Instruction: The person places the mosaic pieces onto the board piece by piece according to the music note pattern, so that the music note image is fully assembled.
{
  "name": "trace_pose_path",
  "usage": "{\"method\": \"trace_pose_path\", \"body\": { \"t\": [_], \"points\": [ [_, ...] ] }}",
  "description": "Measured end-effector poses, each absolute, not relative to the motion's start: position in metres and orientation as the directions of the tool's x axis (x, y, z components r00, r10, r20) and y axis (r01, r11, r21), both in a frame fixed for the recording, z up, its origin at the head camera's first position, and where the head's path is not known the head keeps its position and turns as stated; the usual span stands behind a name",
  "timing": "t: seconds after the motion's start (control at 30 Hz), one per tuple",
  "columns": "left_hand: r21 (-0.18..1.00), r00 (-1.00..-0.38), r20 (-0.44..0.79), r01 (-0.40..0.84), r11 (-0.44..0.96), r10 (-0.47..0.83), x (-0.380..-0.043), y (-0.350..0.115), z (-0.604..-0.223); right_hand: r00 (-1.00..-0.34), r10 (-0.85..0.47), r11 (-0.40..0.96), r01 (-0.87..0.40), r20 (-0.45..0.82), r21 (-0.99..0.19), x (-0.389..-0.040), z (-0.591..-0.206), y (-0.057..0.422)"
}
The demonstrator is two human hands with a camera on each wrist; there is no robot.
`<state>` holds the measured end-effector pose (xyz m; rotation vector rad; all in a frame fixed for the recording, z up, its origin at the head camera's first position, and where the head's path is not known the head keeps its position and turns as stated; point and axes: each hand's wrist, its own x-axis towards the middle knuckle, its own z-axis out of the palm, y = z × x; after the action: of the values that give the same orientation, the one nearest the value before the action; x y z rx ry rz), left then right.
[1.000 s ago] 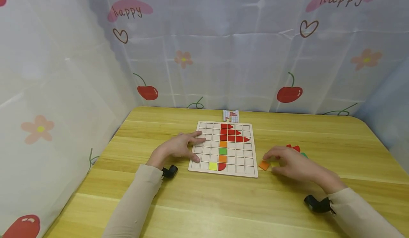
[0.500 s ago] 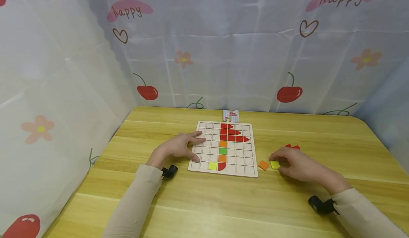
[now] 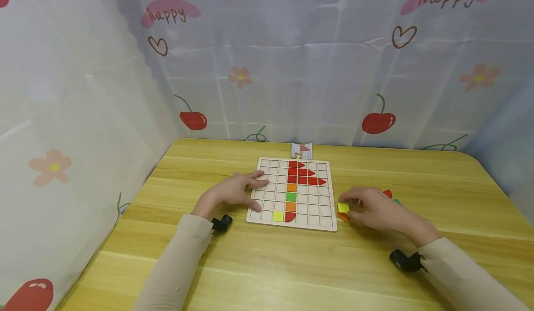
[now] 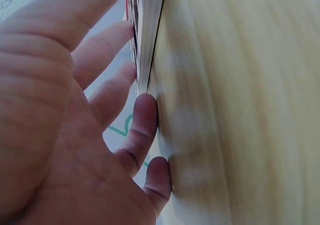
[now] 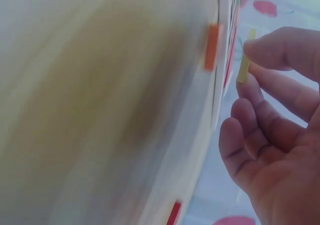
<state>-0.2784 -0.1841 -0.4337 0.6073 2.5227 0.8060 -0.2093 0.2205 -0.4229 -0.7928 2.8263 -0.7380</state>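
My right hand (image 3: 371,209) pinches a yellow square tile (image 3: 343,208) between thumb and fingertips. In the right wrist view that tile (image 5: 247,57) is lifted off the table, and an orange tile (image 5: 212,47) lies on the wood below. My left hand (image 3: 235,191) rests with spread fingers on the left side of a wooden grid board (image 3: 317,206). In the left wrist view some fingertips touch the board's edge (image 4: 149,35). The board carries red tiles with pointed ends, an orange-green-orange column, a red rounded piece (image 3: 289,217) and a yellow square (image 3: 278,216).
A small printed card (image 3: 301,151) with a coloured grid pattern lies behind the board. Red pieces (image 3: 388,193) and a green piece (image 3: 396,201) lie partly hidden behind my right hand. A patterned curtain (image 3: 275,60) stands along the table's back edge.
My right hand has picked up the yellow square from the table and moved it left, over the orange tile. The left hand and board have stayed in place.
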Motion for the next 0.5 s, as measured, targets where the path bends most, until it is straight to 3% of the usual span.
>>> {"method": "trace_pose_path", "body": {
  "t": [0.17, 0.5],
  "points": [
    [0.616, -0.815, -0.255, 0.278, 0.737, 0.521, -0.278, -0.184, -0.433, -0.855, -0.518, 0.745, -0.452, 0.001, -0.491, -0.217, -0.421, 0.198],
    [0.611, -0.814, -0.251, 0.286, 0.738, 0.523, -0.277, -0.184, -0.432, -0.790, -0.611, 0.686, -0.557, 0.046, -0.468, -0.227, -0.412, 0.145]
  ]
}}
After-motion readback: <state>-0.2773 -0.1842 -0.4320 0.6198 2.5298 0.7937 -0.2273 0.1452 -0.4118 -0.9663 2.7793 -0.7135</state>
